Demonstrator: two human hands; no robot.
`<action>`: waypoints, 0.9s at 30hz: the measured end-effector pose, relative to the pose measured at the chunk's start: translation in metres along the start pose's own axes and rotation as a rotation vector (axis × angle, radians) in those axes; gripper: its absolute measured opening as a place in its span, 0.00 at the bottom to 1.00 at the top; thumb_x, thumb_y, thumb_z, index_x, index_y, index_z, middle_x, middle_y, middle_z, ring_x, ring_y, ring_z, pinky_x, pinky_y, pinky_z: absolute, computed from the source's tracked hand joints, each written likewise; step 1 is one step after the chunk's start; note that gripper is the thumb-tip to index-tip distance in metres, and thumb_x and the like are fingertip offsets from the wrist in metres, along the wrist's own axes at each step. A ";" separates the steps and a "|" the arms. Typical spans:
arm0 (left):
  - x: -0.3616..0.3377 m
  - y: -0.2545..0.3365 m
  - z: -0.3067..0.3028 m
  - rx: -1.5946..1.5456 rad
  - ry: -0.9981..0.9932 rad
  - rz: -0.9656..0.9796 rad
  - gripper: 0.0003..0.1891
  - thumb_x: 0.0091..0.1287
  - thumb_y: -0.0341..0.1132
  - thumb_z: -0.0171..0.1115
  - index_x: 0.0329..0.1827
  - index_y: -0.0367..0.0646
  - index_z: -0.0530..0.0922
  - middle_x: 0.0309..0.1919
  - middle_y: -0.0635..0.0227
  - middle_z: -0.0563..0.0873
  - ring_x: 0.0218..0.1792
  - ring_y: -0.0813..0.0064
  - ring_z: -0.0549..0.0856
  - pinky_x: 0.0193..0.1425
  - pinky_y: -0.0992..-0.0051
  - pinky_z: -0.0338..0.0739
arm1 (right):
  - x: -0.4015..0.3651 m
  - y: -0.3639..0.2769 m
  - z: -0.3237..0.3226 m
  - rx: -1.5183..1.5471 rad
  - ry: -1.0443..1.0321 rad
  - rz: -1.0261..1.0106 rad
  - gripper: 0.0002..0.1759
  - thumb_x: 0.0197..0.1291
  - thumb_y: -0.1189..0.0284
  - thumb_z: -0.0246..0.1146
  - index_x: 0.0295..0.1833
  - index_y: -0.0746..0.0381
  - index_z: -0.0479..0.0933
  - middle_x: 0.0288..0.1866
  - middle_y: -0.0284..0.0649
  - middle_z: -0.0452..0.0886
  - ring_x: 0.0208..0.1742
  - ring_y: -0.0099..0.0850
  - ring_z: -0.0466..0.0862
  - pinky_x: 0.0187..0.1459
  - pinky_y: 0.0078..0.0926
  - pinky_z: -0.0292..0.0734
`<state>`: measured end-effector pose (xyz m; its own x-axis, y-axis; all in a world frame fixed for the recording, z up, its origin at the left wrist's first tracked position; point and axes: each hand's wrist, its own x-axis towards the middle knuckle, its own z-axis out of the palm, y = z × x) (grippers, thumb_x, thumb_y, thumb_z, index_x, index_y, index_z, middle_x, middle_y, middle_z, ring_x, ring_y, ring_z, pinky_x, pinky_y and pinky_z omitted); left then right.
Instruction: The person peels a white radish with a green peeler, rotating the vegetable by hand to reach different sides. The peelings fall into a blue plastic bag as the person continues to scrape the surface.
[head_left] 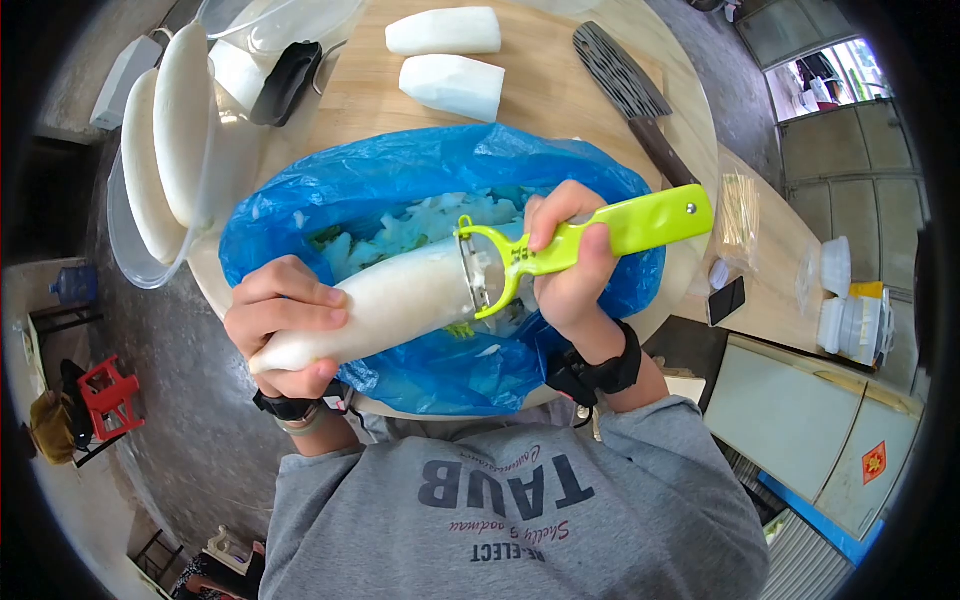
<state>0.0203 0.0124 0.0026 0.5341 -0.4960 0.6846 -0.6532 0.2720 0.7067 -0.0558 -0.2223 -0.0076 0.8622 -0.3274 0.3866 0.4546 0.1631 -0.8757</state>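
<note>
My left hand [285, 315] is wrapped round the narrow end of a white daikon radish [385, 305], held tilted over a blue plastic bag [440, 155]. In my right hand [575, 265] is a lime-green peeler [635, 232], its blade lying across the radish near the thick end. White and greenish peelings [430, 228] fill the inside of the bag below. The far end of the radish is partly hidden behind the peeler.
On the cutting board [350, 90] lie two pale radish pieces [452, 85] and a cleaver [620, 75]. A clear tub [125, 225] at the left holds whole radishes [183, 125]. A phone [726, 301] and skewers [739, 210] lie at the right.
</note>
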 end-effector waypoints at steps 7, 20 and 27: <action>0.000 -0.001 -0.001 -0.009 -0.002 -0.001 0.18 0.41 0.44 0.66 0.28 0.37 0.81 0.26 0.61 0.81 0.20 0.76 0.73 0.21 0.79 0.63 | 0.001 0.003 -0.001 0.108 -0.092 -0.012 0.27 0.56 0.46 0.53 0.27 0.63 0.68 0.24 0.34 0.69 0.23 0.20 0.67 0.26 0.15 0.61; -0.002 -0.001 -0.005 0.008 -0.062 -0.033 0.19 0.42 0.45 0.64 0.27 0.36 0.78 0.26 0.61 0.77 0.22 0.72 0.72 0.24 0.76 0.63 | 0.003 -0.001 0.006 -0.049 -0.106 -0.049 0.23 0.58 0.52 0.54 0.28 0.63 0.69 0.26 0.34 0.70 0.26 0.20 0.69 0.29 0.15 0.62; -0.001 0.000 -0.004 -0.001 -0.048 -0.021 0.19 0.42 0.45 0.65 0.28 0.36 0.79 0.26 0.60 0.78 0.21 0.73 0.73 0.23 0.77 0.63 | -0.001 0.001 0.001 0.013 -0.021 -0.067 0.27 0.61 0.48 0.45 0.27 0.64 0.67 0.24 0.35 0.68 0.25 0.21 0.67 0.28 0.16 0.60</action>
<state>0.0219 0.0159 0.0026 0.5218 -0.5403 0.6602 -0.6415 0.2616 0.7212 -0.0558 -0.2204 -0.0086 0.8340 -0.3186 0.4505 0.5144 0.1535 -0.8437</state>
